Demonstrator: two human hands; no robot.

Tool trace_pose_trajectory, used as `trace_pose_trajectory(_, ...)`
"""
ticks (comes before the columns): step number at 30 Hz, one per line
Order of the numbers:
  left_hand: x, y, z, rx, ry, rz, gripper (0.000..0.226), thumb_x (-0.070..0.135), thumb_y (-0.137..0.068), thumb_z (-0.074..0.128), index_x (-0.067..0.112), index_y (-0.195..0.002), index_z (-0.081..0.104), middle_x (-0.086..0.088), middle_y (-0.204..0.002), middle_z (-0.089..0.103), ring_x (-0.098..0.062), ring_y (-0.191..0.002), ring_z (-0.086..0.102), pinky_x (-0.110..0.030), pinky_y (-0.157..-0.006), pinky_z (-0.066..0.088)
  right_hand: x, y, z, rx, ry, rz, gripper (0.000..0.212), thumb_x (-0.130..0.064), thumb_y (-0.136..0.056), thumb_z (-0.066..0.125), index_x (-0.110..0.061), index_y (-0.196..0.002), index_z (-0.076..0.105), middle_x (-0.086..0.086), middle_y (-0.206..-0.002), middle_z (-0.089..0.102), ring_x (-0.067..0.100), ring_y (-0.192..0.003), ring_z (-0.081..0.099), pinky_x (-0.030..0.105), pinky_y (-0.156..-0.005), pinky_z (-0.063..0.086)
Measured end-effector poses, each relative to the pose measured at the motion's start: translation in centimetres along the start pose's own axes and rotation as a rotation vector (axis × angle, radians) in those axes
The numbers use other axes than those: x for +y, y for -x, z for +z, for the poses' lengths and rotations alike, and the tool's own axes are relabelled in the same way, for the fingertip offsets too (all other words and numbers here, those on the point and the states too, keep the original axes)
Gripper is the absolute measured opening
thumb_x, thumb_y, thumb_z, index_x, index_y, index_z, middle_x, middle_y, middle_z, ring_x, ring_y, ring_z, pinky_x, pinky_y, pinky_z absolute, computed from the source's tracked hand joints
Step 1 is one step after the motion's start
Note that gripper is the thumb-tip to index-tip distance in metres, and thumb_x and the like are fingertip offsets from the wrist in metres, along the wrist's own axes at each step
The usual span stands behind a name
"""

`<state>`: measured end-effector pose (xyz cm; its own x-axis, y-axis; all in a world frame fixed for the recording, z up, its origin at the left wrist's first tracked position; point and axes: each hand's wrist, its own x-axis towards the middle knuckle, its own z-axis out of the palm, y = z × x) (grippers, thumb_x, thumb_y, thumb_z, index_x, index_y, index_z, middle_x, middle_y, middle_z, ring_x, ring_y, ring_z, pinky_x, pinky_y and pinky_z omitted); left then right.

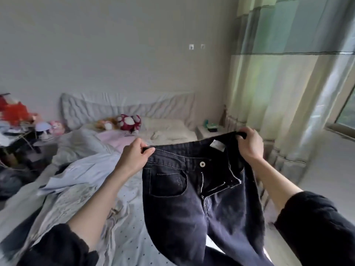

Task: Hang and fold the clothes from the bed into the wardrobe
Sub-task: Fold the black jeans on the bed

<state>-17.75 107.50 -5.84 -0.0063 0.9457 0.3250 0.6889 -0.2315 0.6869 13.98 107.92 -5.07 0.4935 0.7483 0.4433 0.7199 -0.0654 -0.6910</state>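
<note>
A pair of dark jeans (194,204) hangs in the air over the bed (130,227), front side toward me, its fly unzipped and the button undone. My left hand (135,156) pinches the waistband at its left end. My right hand (249,144) grips the waistband at its right end, a little higher. The legs drop out of the bottom of the view. A light blue shirt (80,171) lies crumpled on the bed to the left, beside a grey speckled garment (63,204).
Plush toys (128,122) and a pillow (163,124) lie at the bed's head against the padded headboard (126,106). A cluttered side table (21,129) stands left. A small nightstand (207,131) and long curtains (278,89) are right, with bare floor beyond. No wardrobe is in view.
</note>
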Motion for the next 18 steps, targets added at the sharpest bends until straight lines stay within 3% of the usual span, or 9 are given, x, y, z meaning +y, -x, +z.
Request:
trace_pose_trajectory(5,-9.2,-0.1,-2.7,-0.049,-0.035,-0.168,0.023,0.029,-0.091,0.059,0.007,-0.095,0.054,0.002,-0.079,0.053,-0.022,-0.087,0.053,-0.03,-0.069,0.036,-3.1,2.3,9.3,-0.135,0.014,-0.048,0.023,-0.011,-0.088,0.057,-0.011,-0.111,0.064,0.016,-0.115,0.059,0.035,-0.109,0.053,0.034,-0.085,0.04)
trace_pose_trajectory(10,-14.5,-3.2,-3.3,-0.037,0.022,-0.277,0.022,0.03,-0.091,0.059,0.009,-0.096,0.056,-0.008,-0.094,0.063,-0.024,-0.093,0.057,-0.035,-0.08,0.045,-6.0,0.6,14.6,-0.188,0.01,-0.13,0.021,-0.012,-0.087,0.059,-0.013,-0.107,0.065,0.013,-0.112,0.06,0.033,-0.106,0.054,0.034,-0.087,0.04)
trace_pose_trajectory(14,-18.0,-7.2,-1.8,-0.038,0.01,-0.303,0.019,0.03,-0.091,0.059,0.011,-0.095,0.055,-0.004,-0.085,0.059,-0.023,-0.088,0.055,-0.032,-0.071,0.041,-5.4,-1.4,19.9,-0.249,0.006,-0.154,0.018,-0.012,-0.086,0.061,-0.013,-0.104,0.066,0.011,-0.109,0.061,0.032,-0.103,0.056,0.031,-0.083,0.038)
trace_pose_trajectory(18,-21.1,-11.5,1.8,-0.048,-0.199,-0.311,0.021,0.036,-0.093,0.055,0.016,-0.094,0.051,0.003,-0.083,0.056,-0.022,-0.086,0.055,-0.032,-0.067,0.037,-3.0,-4.1,25.3,-0.327,0.016,-0.142,0.017,-0.013,-0.086,0.061,-0.015,-0.101,0.067,0.011,-0.107,0.062,0.031,-0.102,0.056,0.031,-0.083,0.039)
